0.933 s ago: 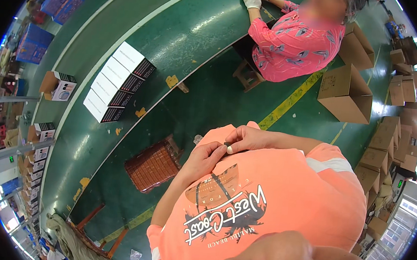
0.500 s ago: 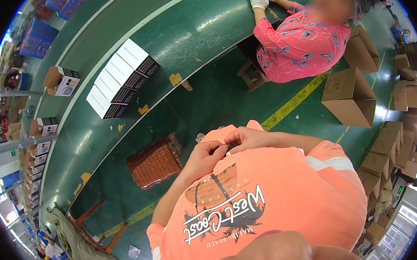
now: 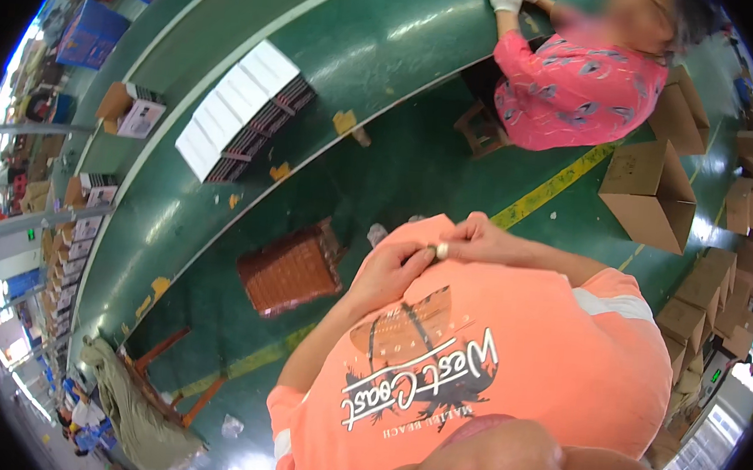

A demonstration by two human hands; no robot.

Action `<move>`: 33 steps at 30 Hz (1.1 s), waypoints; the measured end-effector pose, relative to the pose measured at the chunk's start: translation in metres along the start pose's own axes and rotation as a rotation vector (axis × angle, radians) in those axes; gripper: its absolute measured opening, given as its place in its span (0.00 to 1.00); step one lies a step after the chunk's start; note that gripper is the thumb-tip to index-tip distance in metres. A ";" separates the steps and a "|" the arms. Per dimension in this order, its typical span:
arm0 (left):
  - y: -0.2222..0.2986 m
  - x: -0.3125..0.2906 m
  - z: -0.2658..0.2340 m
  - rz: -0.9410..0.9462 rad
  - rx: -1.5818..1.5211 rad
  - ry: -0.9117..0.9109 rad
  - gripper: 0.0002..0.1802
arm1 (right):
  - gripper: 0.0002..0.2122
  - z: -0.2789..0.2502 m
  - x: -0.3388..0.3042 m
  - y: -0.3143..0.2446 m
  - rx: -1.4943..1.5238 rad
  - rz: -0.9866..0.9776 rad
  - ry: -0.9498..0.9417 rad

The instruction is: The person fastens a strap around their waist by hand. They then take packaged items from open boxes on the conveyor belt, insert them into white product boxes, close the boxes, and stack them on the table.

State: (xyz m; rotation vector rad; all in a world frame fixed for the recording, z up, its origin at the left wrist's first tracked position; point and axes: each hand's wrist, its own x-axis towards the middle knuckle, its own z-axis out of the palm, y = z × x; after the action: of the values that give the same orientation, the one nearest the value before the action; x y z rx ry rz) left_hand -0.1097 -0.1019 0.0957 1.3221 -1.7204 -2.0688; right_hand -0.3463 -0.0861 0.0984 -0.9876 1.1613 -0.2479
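Head view: left hand [image 3: 390, 269], right hand [image 3: 481, 241] curl inward, nearly meeting before orange shirt [image 3: 552, 352]; grip closure, contents unclear.

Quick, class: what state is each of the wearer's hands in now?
Left hand: curled; whether it holds anything cannot be told.
Right hand: curled, small white thing at its tip; whether held or worn cannot be told.

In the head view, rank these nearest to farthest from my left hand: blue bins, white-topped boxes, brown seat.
1. Brown seat, left of your left hand.
2. White-topped boxes, on the green table.
3. Blue bins, upper left edge.
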 end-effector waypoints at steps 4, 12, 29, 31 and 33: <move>-0.017 0.009 0.005 0.000 -0.779 -0.017 0.13 | 0.08 -0.011 0.019 0.018 0.520 -0.145 0.087; -0.024 0.003 -0.005 -0.078 -0.509 0.002 0.12 | 0.07 -0.014 0.021 0.005 0.649 -0.004 -0.100; -0.026 -0.005 -0.017 -0.040 -0.510 0.031 0.10 | 0.08 0.002 0.037 -0.001 0.465 0.064 -0.213; -0.022 -0.006 -0.019 -0.004 -0.339 0.025 0.11 | 0.07 0.006 0.036 -0.005 0.474 0.077 -0.164; -0.005 -0.011 -0.020 -0.057 -0.199 -0.028 0.17 | 0.07 0.004 0.036 -0.006 0.444 0.083 -0.175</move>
State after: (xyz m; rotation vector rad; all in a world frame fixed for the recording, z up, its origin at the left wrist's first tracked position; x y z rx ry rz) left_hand -0.0871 -0.1086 0.0985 1.3016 -1.4568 -2.2318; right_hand -0.3257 -0.1099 0.0792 -0.5575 0.9305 -0.3293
